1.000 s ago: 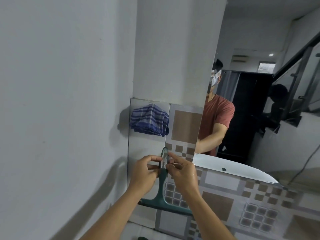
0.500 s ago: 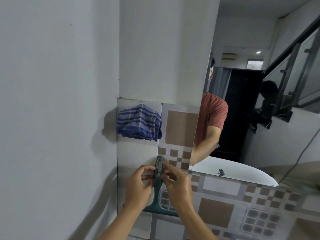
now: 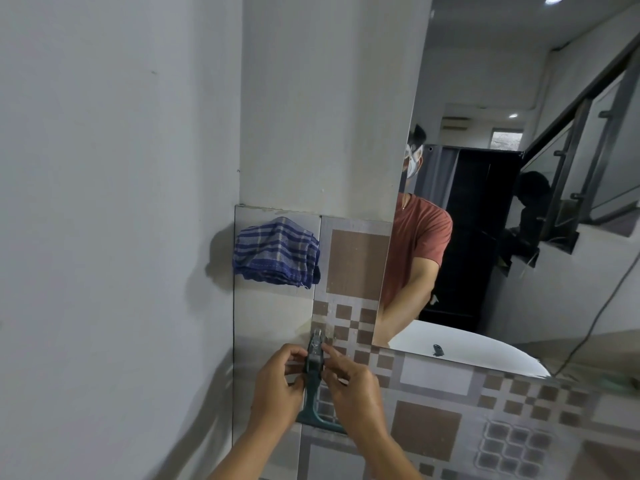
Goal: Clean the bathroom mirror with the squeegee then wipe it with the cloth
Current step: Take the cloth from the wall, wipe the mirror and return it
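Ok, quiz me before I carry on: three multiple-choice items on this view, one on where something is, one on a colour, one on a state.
1. Where is the cloth?
A. Hanging on the tiled wall, above the hands
B. Draped over the basin
C. In the right hand

2. What colour is the squeegee?
A. Red
B. Dark green
C. Yellow

3. What are the hands doing?
A. Both hang free
B. Only the left hand holds the squeegee
C. Both pinch the top of the squeegee handle at its wall hook

Answers:
1. A: the blue checked cloth hangs on the tiles, up and left of the mirror.
2. B: handle and blade head are dark green.
3. C: the left hand and the right hand both have fingertips on the handle top.
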`<state>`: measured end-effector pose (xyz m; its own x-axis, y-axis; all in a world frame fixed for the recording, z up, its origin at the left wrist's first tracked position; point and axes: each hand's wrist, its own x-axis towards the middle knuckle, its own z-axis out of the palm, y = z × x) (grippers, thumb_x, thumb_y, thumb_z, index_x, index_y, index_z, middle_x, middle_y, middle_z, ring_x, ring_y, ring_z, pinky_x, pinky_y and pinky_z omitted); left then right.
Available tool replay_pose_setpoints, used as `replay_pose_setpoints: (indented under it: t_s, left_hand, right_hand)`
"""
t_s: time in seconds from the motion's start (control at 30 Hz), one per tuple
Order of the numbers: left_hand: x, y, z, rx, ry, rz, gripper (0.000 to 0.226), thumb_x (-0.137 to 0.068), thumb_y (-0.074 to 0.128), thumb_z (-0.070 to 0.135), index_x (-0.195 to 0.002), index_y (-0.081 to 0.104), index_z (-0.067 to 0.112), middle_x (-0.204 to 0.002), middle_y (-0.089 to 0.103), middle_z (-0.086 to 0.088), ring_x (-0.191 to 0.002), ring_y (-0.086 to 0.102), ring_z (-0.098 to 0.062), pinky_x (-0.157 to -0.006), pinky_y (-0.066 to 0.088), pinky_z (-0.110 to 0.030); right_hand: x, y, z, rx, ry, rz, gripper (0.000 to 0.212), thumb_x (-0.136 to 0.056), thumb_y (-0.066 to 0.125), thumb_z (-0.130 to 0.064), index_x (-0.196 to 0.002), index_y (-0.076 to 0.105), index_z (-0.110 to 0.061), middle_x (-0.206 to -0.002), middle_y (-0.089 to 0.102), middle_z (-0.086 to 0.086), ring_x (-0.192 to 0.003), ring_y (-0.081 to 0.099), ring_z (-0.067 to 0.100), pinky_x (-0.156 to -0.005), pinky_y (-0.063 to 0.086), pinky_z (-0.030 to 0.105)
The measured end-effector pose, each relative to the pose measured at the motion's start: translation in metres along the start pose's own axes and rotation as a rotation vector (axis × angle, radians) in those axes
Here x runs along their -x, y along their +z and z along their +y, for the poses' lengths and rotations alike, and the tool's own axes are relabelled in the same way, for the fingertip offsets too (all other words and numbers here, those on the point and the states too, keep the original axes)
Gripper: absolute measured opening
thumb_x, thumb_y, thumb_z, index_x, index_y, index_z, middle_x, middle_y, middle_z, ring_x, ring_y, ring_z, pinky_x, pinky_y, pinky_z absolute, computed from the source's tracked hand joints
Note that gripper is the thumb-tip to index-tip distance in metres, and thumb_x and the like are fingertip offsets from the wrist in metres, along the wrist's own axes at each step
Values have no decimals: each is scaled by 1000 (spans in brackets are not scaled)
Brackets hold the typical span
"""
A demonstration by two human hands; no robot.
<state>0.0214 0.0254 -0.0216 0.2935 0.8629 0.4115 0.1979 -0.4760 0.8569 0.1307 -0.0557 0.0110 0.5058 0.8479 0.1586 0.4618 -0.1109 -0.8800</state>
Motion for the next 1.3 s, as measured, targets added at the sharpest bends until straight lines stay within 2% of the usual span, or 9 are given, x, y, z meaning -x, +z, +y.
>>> replay_pose_setpoints:
  t_s: [0.1,0.17,0.33,0.5,0.67,0.77,0.93,1.1,1.3]
  left_hand:
    - [5,-6,8,-11,-10,-40,43,-79,77,-6,-95,64,32,-98,71,16,-95,67,-2,-77,53,-9]
    - [8,-14,14,-31,-15,-43,45,-81,76,-6,-95,63,35,-101,69,18,-97,65,-1,-81,54,-11]
    - [10,-47,45,-85,70,63,39,-86,69,-3,-97,62,34,-99,67,16,-91,67,-5,-73,54,-11]
    - [7,-82,119,-114,334,248,20,-91,63,6,-103,66,21,-95,66,12,-84,63,-2,-66,52,-11]
    - [-27,-113,166,-300,526,446,14,-96,55,13,-105,64,18,-100,67,3,-90,61,-16,-69,55,-31]
    - [-49,-127,172,-500,463,404,20,-101,49,21,-116,62,20,-115,66,-1,-107,54,-23,-77,53,-39]
    - [-77,-136,178,-708,246,182,38,-105,38,28,-138,55,21,-138,60,-4,-124,54,-28,-101,46,-43]
    - [-90,-136,181,-757,205,57,36,-99,42,24,-129,59,19,-130,60,-9,-111,57,-30,-93,49,-44]
    - [-96,-134,181,-723,195,36,31,-96,49,17,-127,54,18,-128,56,-8,-106,60,-29,-88,52,-40]
  right_hand:
    - [7,-4,-4,53,-7,-22,55,-96,61,2,-141,55,-30,-130,66,-11,-119,61,6,-107,45,27]
    - [12,-11,-11,85,-26,-33,53,-98,60,-1,-143,54,-28,-122,67,-11,-108,62,2,-103,47,18]
    - [25,-37,-46,129,-184,12,48,-100,60,-9,-144,52,-26,-95,68,-15,-77,61,-7,-62,47,2]
    - [29,-60,-107,79,-372,148,39,-100,58,-13,-138,60,-21,-88,69,-19,-79,63,-13,-66,44,2]
    - [16,-73,-164,65,-460,240,34,-102,54,-29,-134,61,-18,-119,72,-2,-110,65,12,-88,47,22]
    - [3,-70,-184,147,-450,128,43,-104,51,-36,-143,52,-18,-137,63,5,-126,58,20,-104,48,34]
    - [-20,-61,-198,276,-387,22,45,-105,49,-30,-147,47,-15,-137,62,9,-124,57,27,-98,48,35]
    - [-36,-52,-197,313,-395,31,14,-99,55,-22,-102,65,-14,-90,67,1,-87,62,23,-75,51,34]
    - [-43,-52,-196,278,-405,14,23,-99,56,-20,-121,52,-15,-106,65,4,-94,63,22,-69,50,28]
